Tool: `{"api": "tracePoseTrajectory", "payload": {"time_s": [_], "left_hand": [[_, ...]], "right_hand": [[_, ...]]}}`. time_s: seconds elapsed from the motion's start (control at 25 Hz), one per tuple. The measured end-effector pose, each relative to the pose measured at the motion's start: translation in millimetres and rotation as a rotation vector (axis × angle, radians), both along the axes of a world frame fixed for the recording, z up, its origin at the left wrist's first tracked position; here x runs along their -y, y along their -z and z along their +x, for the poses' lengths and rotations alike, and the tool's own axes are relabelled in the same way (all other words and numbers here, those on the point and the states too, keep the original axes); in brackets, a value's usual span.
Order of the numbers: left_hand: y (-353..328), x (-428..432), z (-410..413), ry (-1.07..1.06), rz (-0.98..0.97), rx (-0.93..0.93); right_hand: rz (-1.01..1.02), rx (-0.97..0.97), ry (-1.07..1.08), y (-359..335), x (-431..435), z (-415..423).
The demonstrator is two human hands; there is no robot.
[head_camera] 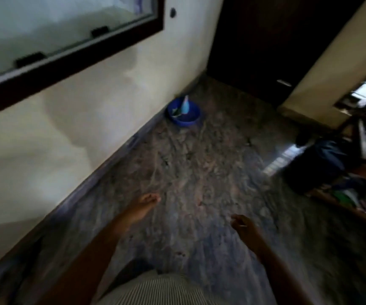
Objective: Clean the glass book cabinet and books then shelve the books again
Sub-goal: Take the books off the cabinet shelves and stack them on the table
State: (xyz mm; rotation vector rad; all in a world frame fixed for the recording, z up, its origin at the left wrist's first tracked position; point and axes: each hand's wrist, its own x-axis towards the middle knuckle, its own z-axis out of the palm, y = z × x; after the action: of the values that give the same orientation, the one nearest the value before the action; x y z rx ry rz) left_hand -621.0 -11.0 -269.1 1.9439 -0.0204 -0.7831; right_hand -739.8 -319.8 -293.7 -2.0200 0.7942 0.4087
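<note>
Apparently both hands are free: the left hand (143,208) stretches forward with fingers straight and together, and the right hand (244,225) has loosely curled fingers and seems to hold nothing. Well ahead, a blue basin (184,123) with a spray bottle (185,106) stands on the floor against the wall, probably kept ready for the glass cabinet (67,29) mounted above on the left

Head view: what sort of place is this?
Probably a room in a home: a wall-mounted glass-fronted cabinet, a polished stone floor, and a blue basin holding a spray bottle by the wall.
</note>
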Motion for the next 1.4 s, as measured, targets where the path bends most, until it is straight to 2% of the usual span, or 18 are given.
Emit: {"api": "tracePoseTrajectory", "payload": {"time_s": [0.16,0.28,0.32,0.48,0.68,0.76,0.88,1.04,1.12,1.2,1.28,1.4], "left_hand": [[4,86,96,0.09,0.09,0.166],[-13,119,189,-0.068,0.0,0.157],[-27,124,225,-0.079,0.011,0.209],[-101,124,348,-0.229,0.187,0.628],[-168,93,461,-0.391,0.525,1.085],[-185,84,509,-0.418,0.562,1.202],[-202,86,574,-0.497,0.491,1.241],[-232,102,659,-0.684,0.422,1.239],[-248,105,696,-0.849,0.205,1.144],[-250,105,722,-0.995,-0.053,1.0],[-240,100,741,-1.073,-0.204,0.89],[-224,88,762,-1.126,-0.412,0.81]], "right_hand": [[-0.065,0.041,0.125,15,93,65],[0.008,0.143,0.069,-19,111,193],[0.047,0.202,0.031,-35,110,248],[0.115,0.47,-0.251,-127,90,455],[0.279,0.773,-0.455,-212,39,625],[0.321,0.866,-0.542,-236,13,685],[0.383,0.997,-0.591,-256,-19,759],[0.496,0.966,-0.808,-253,-73,854],[0.381,1.072,-0.864,-245,-107,890],[0.235,1.197,-0.774,-248,-132,916],[0.175,1.289,-0.697,-252,-144,936],[-0.144,1.47,-0.663,-248,-148,948]]}}
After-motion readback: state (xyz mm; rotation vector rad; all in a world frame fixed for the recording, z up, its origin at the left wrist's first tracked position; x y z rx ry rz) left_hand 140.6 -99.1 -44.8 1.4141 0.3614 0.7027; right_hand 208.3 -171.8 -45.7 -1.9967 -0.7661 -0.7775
